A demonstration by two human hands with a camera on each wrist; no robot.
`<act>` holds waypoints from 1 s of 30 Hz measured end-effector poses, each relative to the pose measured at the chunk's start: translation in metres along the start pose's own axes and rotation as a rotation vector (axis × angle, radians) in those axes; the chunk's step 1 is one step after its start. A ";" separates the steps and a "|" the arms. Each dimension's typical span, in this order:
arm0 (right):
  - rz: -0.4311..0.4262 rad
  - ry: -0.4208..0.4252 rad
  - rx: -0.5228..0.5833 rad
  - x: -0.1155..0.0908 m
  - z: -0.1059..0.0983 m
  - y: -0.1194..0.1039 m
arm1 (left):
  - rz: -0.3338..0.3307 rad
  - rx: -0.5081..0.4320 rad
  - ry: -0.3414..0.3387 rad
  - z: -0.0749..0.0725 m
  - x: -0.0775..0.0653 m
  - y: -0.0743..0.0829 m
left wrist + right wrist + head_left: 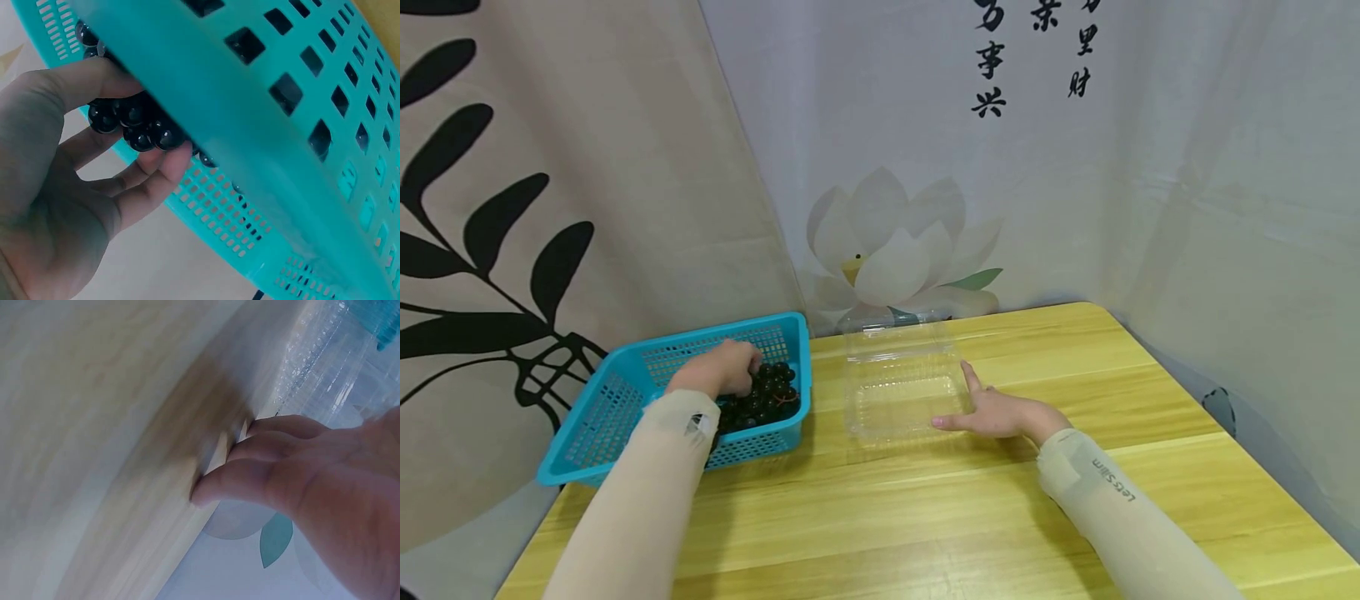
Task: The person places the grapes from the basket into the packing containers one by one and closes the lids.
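A bunch of dark grapes (767,398) with reddish stems lies at the right end of a turquoise plastic basket (625,379). My left hand (718,369) reaches over the rim into it. In the left wrist view, the thumb and fingers of that hand (69,162) curl round some of the grapes (134,122), partly hidden by the basket wall. On the table stands a clear plastic box (904,400), its hinged lid (898,337) raised at the back. Beside the box's right side, my right hand (996,411) has its fingers spread, the thumb overlapping the box's front right corner.
The wooden table (880,525) runs back to a curtain (1150,167) printed with a lotus, leaves and writing. The basket sits at the table's back left, left of the box. Both forearms wear pale sleeves (1120,500).
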State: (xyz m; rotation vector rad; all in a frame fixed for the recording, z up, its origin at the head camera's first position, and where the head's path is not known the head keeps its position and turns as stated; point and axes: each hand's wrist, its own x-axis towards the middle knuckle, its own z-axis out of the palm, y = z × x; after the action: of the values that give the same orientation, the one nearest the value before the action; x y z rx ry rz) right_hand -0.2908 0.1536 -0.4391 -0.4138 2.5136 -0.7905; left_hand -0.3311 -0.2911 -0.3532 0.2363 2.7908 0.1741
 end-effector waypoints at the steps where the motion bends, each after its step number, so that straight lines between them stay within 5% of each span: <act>1: 0.000 -0.001 0.000 0.000 0.000 0.000 | 0.003 0.000 0.005 0.000 0.000 -0.001; 15: 0.004 -0.001 0.004 0.001 0.001 0.001 | 0.004 -0.122 -0.021 -0.018 -0.010 -0.007; 30: 0.001 -0.011 0.010 0.002 0.002 0.002 | 0.033 -0.119 0.003 -0.055 -0.028 0.006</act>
State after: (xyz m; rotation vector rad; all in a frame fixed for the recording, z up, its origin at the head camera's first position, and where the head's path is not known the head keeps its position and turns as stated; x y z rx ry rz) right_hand -0.2915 0.1530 -0.4427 -0.4127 2.4984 -0.7980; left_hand -0.3229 -0.2952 -0.2923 0.2530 2.7687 0.3468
